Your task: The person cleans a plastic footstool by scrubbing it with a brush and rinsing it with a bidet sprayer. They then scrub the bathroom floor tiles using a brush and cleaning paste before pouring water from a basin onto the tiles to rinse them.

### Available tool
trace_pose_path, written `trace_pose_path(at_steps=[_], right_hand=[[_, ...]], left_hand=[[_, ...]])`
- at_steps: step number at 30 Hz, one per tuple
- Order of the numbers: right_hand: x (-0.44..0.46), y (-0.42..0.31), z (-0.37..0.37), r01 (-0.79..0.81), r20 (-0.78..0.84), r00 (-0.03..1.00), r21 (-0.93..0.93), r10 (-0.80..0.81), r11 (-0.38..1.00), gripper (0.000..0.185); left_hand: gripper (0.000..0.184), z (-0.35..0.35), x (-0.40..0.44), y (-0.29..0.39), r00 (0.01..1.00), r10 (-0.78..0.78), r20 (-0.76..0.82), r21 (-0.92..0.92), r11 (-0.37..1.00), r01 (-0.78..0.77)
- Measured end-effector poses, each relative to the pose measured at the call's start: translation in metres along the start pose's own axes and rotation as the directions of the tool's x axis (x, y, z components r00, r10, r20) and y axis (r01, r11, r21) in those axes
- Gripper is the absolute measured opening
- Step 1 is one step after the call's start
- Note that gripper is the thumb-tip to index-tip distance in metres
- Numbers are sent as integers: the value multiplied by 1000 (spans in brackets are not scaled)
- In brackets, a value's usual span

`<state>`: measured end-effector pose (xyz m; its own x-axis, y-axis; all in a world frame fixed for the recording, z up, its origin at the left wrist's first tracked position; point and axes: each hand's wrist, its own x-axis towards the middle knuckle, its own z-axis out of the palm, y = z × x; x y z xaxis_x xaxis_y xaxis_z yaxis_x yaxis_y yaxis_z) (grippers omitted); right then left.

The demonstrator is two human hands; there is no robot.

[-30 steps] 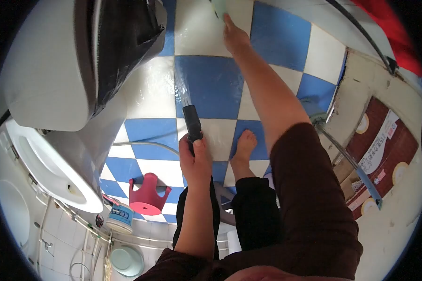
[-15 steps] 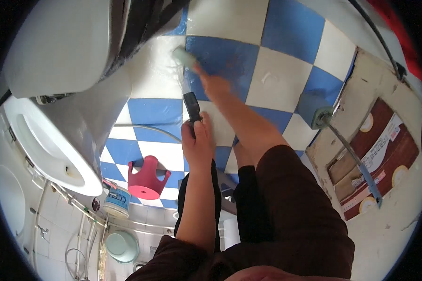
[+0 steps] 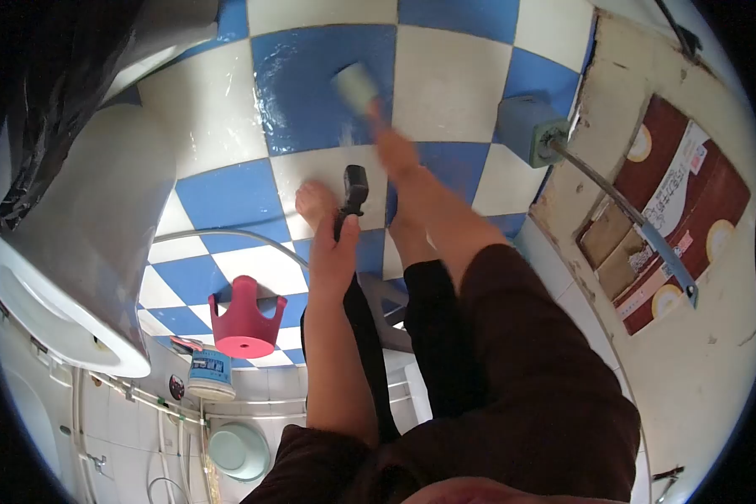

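My left hand [image 3: 334, 256] is closed around the handle of a black shower head [image 3: 355, 185], which points away from me over the floor. A faint spray shows just beyond its head. My right hand [image 3: 396, 155], smeared by motion, grips a pale green scrub brush [image 3: 356, 89] by its handle. The brush head is over a wet, shiny blue floor tile [image 3: 298, 92]; whether its bristles touch cannot be seen. My bare foot [image 3: 316, 202] stands on a white tile beside the shower head.
A grey hose [image 3: 218, 233] runs across the tiles at left. Nearby are a pink stool [image 3: 244, 328], a labelled bucket [image 3: 212, 374], a pale green basin [image 3: 238, 452] and a white ceramic fixture [image 3: 67, 336]. On the right, a long-handled green container [image 3: 529, 130] stands by the door [image 3: 596, 294].
The brush has moved right, from the white tile onto the blue one beside it. My left hand still holds the shower head. The whole view has shifted, and my foot now shows.
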<state>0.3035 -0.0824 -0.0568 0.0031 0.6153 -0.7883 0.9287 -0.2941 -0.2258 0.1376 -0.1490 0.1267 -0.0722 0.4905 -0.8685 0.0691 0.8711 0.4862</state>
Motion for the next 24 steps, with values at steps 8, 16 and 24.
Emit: trace_pose_path(at_steps=[8, 16, 24], right_hand=[[-28, 71, -32, -127, -136, 950, 655, 282, 745, 56], [-13, -31, 34, 341, 31, 940, -117, -340, 933, 60], [30, -163, 18, 387, 109, 922, -226, -372, 894, 57]], left_hand=[[38, 6, 3, -5, 998, 10, -54, -72, 997, -14], [35, -14, 2, 20, 885, -3, -465, -236, 964, -121], [25, -50, -6, 32, 838, -114, -534, -545, 804, -238]])
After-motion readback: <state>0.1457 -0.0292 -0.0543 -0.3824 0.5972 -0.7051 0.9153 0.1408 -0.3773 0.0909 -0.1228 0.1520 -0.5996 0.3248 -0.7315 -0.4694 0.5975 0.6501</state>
